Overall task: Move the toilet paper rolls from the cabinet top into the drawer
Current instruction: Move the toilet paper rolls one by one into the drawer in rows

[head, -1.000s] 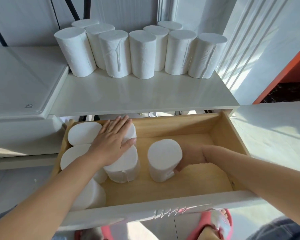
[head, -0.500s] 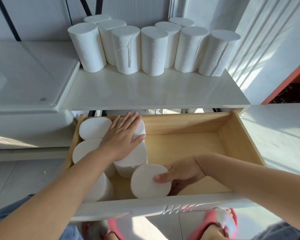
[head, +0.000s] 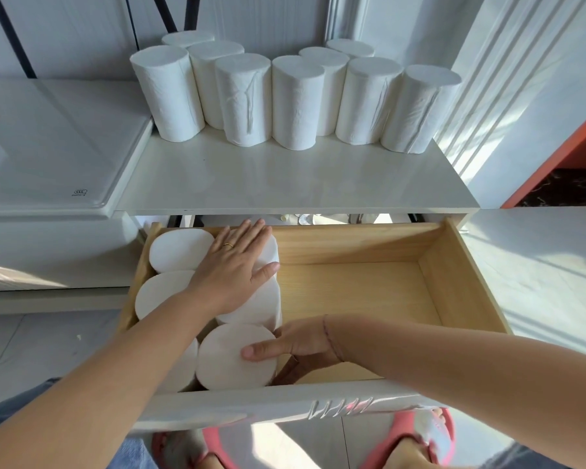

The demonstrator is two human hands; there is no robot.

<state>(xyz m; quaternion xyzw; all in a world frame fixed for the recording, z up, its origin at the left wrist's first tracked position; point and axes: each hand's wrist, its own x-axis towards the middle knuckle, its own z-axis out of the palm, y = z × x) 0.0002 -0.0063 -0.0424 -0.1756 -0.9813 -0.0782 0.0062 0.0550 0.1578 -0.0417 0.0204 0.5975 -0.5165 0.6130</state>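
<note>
Several white toilet paper rolls (head: 298, 103) stand upright in two rows at the back of the white cabinet top (head: 285, 184). Below it the wooden drawer (head: 460, 279) is pulled out, with several rolls standing packed in its left part. My left hand (head: 234, 269) lies flat, fingers spread, on the tops of the middle rolls. My right hand (head: 298, 343) grips a roll (head: 227, 360) at the drawer's front, thumb across its top, pressed against its neighbours.
The drawer's right half shows bare wood floor (head: 352, 292). A white glossy appliance lid (head: 48, 157) adjoins the cabinet on the left. An orange panel (head: 562, 147) stands at the right. My feet in pink slippers (head: 416, 431) are under the drawer front (head: 285, 404).
My right hand has slid its roll from the drawer's middle to the front left, against the other rolls. My left hand has stayed flat on the rolls.
</note>
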